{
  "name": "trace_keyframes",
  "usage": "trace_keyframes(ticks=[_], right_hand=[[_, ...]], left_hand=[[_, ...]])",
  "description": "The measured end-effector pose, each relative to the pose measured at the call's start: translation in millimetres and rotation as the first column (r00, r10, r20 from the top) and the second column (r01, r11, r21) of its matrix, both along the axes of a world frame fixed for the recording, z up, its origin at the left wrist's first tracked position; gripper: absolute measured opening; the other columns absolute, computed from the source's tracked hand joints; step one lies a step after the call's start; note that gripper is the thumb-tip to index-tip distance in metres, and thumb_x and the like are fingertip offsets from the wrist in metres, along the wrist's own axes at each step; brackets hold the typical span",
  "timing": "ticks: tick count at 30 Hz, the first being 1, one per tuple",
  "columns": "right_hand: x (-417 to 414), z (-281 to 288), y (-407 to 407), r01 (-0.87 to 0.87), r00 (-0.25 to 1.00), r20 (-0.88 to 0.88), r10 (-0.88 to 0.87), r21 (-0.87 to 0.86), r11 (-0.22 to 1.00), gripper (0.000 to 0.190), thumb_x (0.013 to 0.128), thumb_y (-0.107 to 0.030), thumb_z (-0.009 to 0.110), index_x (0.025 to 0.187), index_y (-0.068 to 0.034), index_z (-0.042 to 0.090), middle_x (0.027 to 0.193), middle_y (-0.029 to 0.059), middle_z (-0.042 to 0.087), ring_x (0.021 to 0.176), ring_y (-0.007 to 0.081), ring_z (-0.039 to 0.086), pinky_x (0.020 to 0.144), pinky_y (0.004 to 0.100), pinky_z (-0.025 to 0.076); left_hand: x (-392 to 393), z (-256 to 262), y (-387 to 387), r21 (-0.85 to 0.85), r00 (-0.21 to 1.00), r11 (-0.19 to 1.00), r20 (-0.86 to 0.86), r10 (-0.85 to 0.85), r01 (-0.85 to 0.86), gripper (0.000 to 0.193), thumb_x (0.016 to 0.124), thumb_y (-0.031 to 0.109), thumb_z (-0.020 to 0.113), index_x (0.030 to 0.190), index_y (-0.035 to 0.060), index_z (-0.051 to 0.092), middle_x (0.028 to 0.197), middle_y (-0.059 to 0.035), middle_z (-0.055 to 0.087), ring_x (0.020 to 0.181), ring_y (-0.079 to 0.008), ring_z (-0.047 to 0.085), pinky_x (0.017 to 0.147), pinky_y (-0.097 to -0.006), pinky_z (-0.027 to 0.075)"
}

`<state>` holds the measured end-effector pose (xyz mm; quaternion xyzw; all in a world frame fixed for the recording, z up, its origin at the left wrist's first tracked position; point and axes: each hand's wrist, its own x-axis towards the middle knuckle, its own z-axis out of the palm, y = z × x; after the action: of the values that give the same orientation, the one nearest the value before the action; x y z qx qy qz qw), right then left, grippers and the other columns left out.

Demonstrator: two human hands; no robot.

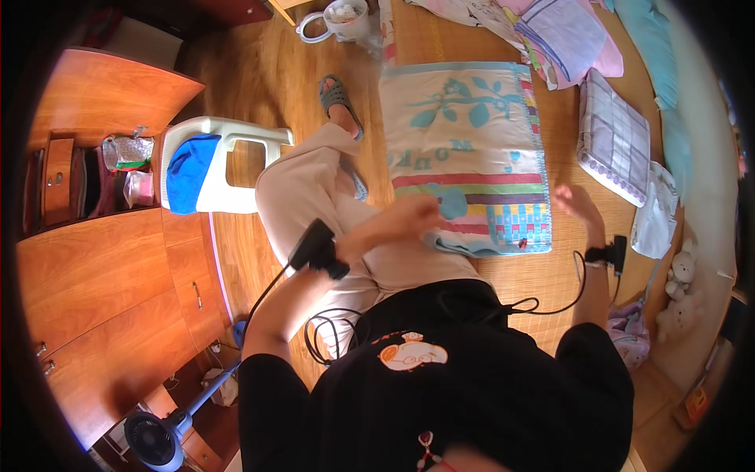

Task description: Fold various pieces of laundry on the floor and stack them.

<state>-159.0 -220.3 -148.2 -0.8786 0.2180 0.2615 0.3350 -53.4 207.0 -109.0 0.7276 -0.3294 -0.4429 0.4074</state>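
In front of me a folded cotton blanket (pixel 466 135), cream with light blue leaf prints, colored stripes and lettering, lies flat on a woven bamboo mat (pixel 566 230). My left hand (pixel 413 219), blurred, is over the blanket's near left corner; whether its fingers grip the fabric cannot be made out. Just off the right edge of the blanket is my right hand (pixel 577 203), with its fingers loosely bent and nothing seen in them. Each wrist carries a strapped black device with a cable.
Right of the blanket lie a folded plaid quilt (pixel 614 135) and a white cloth (pixel 655 212). Folded bedding (pixel 563 35) is beyond. On the left, a white plastic stool (pixel 236 203) holds blue cloth (pixel 191 174), near wooden cabinets (pixel 100 283) and a fan (pixel 154 439).
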Motion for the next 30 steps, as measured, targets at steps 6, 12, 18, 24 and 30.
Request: trace_keyframes(ticks=[6, 12, 18, 24, 30], right_hand=[[83, -56, 31, 0.171, 0.97, 0.21, -0.125, -0.22, 0.96, 0.044, 0.076, -0.044, 0.066, 0.082, 0.0, 0.064, 0.073, 0.0096, 0.064, 0.068, 0.0154, 0.06, 0.058, 0.031, 0.046], [82, -75, 20, 0.185, 0.907, 0.365, -0.212, 0.108, 0.977, 0.051, 0.074, -0.039, 0.069, 0.102, 0.003, 0.063, 0.088, 0.0106, 0.065, 0.079, 0.018, 0.06, 0.071, 0.0315, 0.045], [95, -11, 12, 0.181, 0.714, 0.476, -0.514, 0.584, 0.792, 0.035, 0.081, -0.015, 0.065, 0.11, 0.002, 0.058, 0.1, 0.0081, 0.063, 0.091, 0.0156, 0.059, 0.082, 0.0276, 0.045], [98, 87, 17, 0.14, 0.593, 0.45, -0.668, 0.76, 0.635, 0.032, 0.083, -0.005, 0.059, 0.113, 0.002, 0.052, 0.104, 0.0093, 0.06, 0.09, 0.0153, 0.057, 0.081, 0.0281, 0.046], [50, 131, 30, 0.034, 0.661, 0.628, -0.41, 0.521, 0.853, 0.038, 0.082, 0.002, 0.058, 0.119, -0.003, 0.05, 0.104, 0.0056, 0.057, 0.094, 0.0127, 0.053, 0.083, 0.0241, 0.044]], left_hand=[[63, -95, 19, -0.151, 0.533, 0.728, 0.584, 0.612, -0.669, 0.03, 0.074, 0.014, 0.058, 0.094, -0.0081, 0.055, 0.087, -0.0253, 0.058, 0.077, -0.0363, 0.056, 0.065, -0.0401, 0.045], [73, -89, -7, 0.185, 0.44, 0.496, -0.275, 0.855, -0.848, 0.038, 0.073, 0.007, 0.057, 0.107, -0.0095, 0.051, 0.086, -0.0125, 0.057, 0.075, -0.0195, 0.056, 0.063, -0.0323, 0.045], [90, -63, 2, -0.267, 0.281, 0.228, -0.178, 0.943, -0.936, 0.018, 0.078, 0.009, 0.062, 0.094, 0.0031, 0.058, 0.069, 0.0024, 0.05, 0.056, -0.0064, 0.046, 0.046, -0.0211, 0.034], [104, 46, 0, -0.42, 0.606, 0.447, -0.423, 0.673, -0.79, 0.032, 0.081, 0.008, 0.061, 0.112, 0.0008, 0.055, 0.092, -0.0025, 0.057, 0.075, -0.0089, 0.051, 0.065, -0.0199, 0.041], [69, 88, -5, -0.498, 0.471, 0.756, 0.592, 0.655, -0.425, 0.033, 0.071, 0.006, 0.069, 0.101, -0.0006, 0.058, 0.083, -0.0062, 0.053, 0.075, -0.0168, 0.054, 0.067, -0.0254, 0.043]])
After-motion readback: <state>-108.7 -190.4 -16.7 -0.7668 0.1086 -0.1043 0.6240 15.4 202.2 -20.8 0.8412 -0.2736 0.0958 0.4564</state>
